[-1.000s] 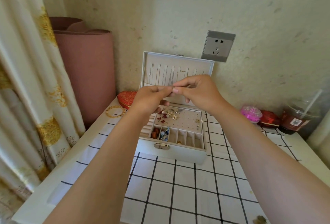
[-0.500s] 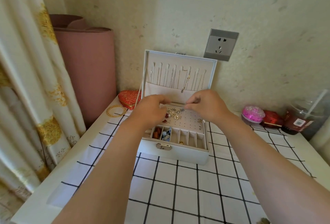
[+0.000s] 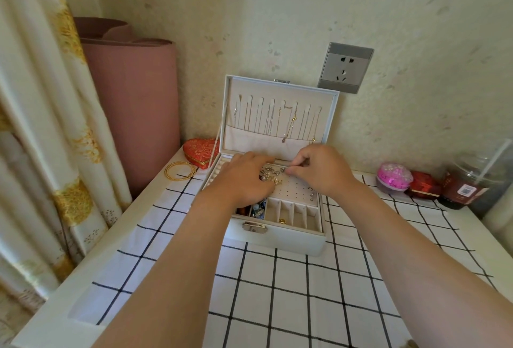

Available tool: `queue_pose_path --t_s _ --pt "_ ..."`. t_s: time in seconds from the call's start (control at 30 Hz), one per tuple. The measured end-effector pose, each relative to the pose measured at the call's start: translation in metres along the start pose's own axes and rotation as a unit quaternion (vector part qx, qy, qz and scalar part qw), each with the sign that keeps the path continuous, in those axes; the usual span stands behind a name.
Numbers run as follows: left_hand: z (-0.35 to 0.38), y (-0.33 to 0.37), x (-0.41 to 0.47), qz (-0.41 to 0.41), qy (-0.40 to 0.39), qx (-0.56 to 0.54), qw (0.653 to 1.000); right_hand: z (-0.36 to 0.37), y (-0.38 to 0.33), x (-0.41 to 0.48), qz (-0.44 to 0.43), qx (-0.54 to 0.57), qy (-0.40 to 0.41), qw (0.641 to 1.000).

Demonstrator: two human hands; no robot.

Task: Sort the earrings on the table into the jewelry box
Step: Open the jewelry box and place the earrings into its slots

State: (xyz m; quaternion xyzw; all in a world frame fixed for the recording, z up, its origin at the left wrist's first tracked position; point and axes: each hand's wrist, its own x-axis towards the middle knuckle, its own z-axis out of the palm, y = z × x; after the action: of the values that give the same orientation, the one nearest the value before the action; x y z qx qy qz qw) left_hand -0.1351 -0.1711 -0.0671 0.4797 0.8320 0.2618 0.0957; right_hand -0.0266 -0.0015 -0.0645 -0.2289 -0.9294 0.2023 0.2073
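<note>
Now: your left hand [image 3: 244, 181] lies palm down over left part of open white jewelry box [image 3: 294, 239] at frame centre. Fingers bent, tips at small gold and silver earrings [image 3: 270, 175]; whether they grip any piece, cannot tell. Earrings heaped on perforated cream pad [image 3: 294, 189] inside box, between both hands. Your right hand [image 3: 322, 170] sits right of heap, thumb and forefinger pinching piece at heap's upper right edge. Thin gold bangles [image 3: 180, 171] left of box, apart from hands.
</note>
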Motion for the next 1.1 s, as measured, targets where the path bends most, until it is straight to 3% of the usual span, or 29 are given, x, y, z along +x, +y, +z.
queue_pose_path --t_s 0.37,0.53,0.7,1.1 --pt "0.001 0.000 0.001 -0.010 -0.017 0.001 1.000 -0.014 0.000 0.000 -0.007 0.022 -0.076 0.997" --pt "-0.001 0.000 0.001 -0.004 0.001 -0.018 1.000 -0.009 0.004 -0.002 0.009 0.004 -0.024 1.000" --pt "0.001 -0.001 0.002 -0.005 0.004 -0.005 1.000 -0.005 0.000 -0.001 -0.014 -0.009 -0.024 1.000" --pt "-0.002 -0.009 0.003 -0.025 0.008 -0.012 1.000 -0.017 -0.002 0.002 -0.009 0.019 -0.123 0.992"
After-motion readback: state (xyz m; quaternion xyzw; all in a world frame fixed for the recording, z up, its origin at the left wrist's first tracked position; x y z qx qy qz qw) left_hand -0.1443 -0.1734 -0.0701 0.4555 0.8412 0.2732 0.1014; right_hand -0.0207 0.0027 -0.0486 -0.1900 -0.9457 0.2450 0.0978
